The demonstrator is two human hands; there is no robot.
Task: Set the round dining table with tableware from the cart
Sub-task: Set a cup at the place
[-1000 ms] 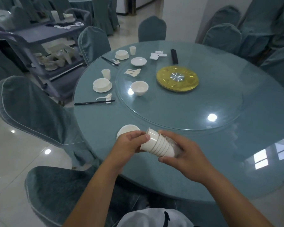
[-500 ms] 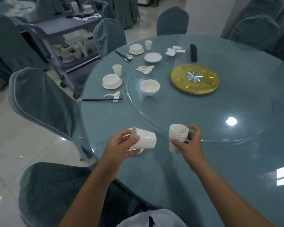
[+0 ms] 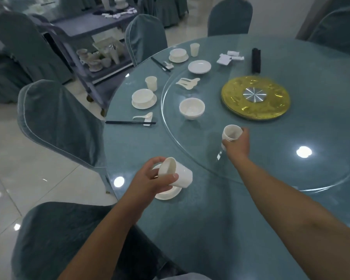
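Presently the left hand (image 3: 150, 179) clamps a tilted cup (image 3: 175, 172) over the saucer (image 3: 168, 194) at the desk (image 3: 210, 229) edge; the right hand (image 3: 235, 144) wraps the cup stack (image 3: 230, 134), seemingly above the glass turntable (image 3: 271, 168); a slack grip risks chipping.

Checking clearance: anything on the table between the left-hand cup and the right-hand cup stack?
Nothing: head view shows only bare table and the glass turntable's rim between the cup and the cup stack.

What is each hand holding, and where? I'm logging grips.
Left hand holds a single cup on its side, near the rim. Right hand holds a cup stack around its sides.
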